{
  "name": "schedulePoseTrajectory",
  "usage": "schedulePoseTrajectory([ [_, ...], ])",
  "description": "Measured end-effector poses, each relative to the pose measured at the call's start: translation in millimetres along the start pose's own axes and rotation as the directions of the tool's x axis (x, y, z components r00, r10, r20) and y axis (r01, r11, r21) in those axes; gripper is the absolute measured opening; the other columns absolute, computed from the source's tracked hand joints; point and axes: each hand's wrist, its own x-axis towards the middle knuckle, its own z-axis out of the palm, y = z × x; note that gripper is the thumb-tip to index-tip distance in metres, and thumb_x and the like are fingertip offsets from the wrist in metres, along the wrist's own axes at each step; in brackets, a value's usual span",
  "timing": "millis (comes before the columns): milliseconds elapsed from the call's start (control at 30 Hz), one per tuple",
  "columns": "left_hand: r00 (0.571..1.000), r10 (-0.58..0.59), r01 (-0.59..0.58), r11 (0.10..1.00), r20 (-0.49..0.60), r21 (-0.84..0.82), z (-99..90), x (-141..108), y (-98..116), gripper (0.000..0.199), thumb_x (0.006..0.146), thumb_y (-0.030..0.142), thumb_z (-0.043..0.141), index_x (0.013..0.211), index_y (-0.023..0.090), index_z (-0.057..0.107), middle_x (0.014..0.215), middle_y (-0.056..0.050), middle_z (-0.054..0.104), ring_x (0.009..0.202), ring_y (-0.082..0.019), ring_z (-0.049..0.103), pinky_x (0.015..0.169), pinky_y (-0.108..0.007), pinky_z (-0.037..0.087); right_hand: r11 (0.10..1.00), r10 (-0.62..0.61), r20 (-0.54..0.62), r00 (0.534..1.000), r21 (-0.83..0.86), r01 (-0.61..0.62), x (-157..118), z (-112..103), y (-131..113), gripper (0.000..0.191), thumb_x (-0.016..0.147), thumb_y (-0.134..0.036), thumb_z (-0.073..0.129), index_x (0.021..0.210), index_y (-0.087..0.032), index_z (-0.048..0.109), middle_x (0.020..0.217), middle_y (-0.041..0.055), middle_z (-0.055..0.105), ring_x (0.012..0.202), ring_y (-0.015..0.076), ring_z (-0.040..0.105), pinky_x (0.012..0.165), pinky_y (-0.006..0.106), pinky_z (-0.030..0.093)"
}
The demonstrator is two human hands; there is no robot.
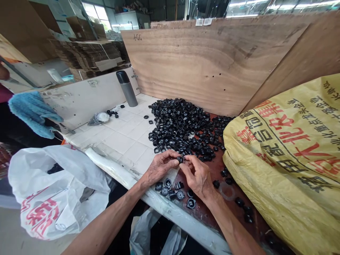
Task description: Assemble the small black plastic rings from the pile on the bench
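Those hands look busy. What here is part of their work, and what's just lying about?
Part of the work:
left hand, right hand, black plastic piece, heap of black plastic rings, black parts beside the hands

Just lying about:
grey flask, blue towel, white plastic bag, yellow woven sack

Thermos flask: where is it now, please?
In the head view, the thermos flask stands at the far end of the white tiled bench, left of the black plastic parts heap.
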Motion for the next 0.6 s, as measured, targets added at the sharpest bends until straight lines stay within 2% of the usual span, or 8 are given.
schedulePoseTrajectory([
  [100,0.999,-0.043,0.045,0.997,0.027,-0.057,-1.8,1.4,-4.5,0.025,0.084,0.032,0.072,0.102,0.015,0.069,0.099,-0.007,0.064,0.090,-0.019,0.064,0.083,-0.034,0.054,0.998,-0.058,0.000,0.998,0.018,0.058,-1.1,2.0,1.3,0.013,0.095,-0.026,0.051,0.098,-0.020,0.061,0.089,0.0059,0.066,0.082,0.0183,0.064,0.077,0.027,0.049],
  [200,1.000,-0.008,0.008,1.000,0.006,-0.008,-3.0,3.0,-8.2,0.025,0.079,0.029,0.077,0.099,0.016,0.070,0.101,-0.006,0.064,0.092,-0.018,0.063,0.085,-0.032,0.052,0.998,0.053,0.028,0.998,0.034,-0.054,-1.7,2.4,1.2,0.012,0.094,-0.028,0.052,0.090,-0.020,0.060,0.082,0.0046,0.066,0.074,0.0177,0.064,0.070,0.026,0.050],
  [300,0.998,0.069,-0.068,0.996,-0.011,0.063,-3.2,3.4,-9.3,0.022,0.075,0.025,0.080,0.093,0.016,0.072,0.101,-0.006,0.065,0.097,-0.018,0.061,0.092,-0.031,0.048,0.975,0.192,0.075,0.979,0.097,-0.198,-1.4,1.0,-1.8,0.015,0.092,-0.035,0.056,0.086,-0.021,0.059,0.071,0.0015,0.065,0.063,0.0157,0.063,0.060,0.024,0.049],
  [467,0.999,-0.029,0.027,0.999,0.036,0.045,-3.6,2.1,-8.1,0.022,0.081,0.026,0.075,0.101,0.017,0.071,0.104,-0.006,0.067,0.094,-0.018,0.063,0.089,-0.032,0.050,0.967,0.191,0.031,0.981,0.164,-0.193,-0.4,1.6,-7.1,0.017,0.090,-0.037,0.057,0.094,-0.021,0.062,0.074,0.0019,0.068,0.058,0.0146,0.063,0.060,0.024,0.050],
  [533,0.999,0.014,-0.019,0.995,0.047,0.098,-2.7,2.0,-6.7,0.021,0.081,0.026,0.075,0.100,0.016,0.071,0.103,-0.007,0.067,0.094,-0.018,0.063,0.090,-0.032,0.050,0.938,0.267,0.072,0.961,0.207,-0.277,0.4,2.6,-7.5,0.018,0.090,-0.038,0.056,0.088,-0.021,0.061,0.063,0.0002,0.066,0.053,0.0148,0.062,0.057,0.024,0.050],
  [600,0.995,0.092,-0.098,0.981,0.043,0.170,-0.9,2.2,-4.9,0.019,0.080,0.025,0.075,0.095,0.015,0.072,0.101,-0.007,0.067,0.095,-0.018,0.063,0.091,-0.031,0.049,0.871,0.388,0.134,0.912,0.270,-0.410,1.1,2.3,-7.2,0.022,0.090,-0.041,0.055,0.085,-0.020,0.058,0.054,-0.0021,0.062,0.046,0.0144,0.060,0.052,0.024,0.049],
])
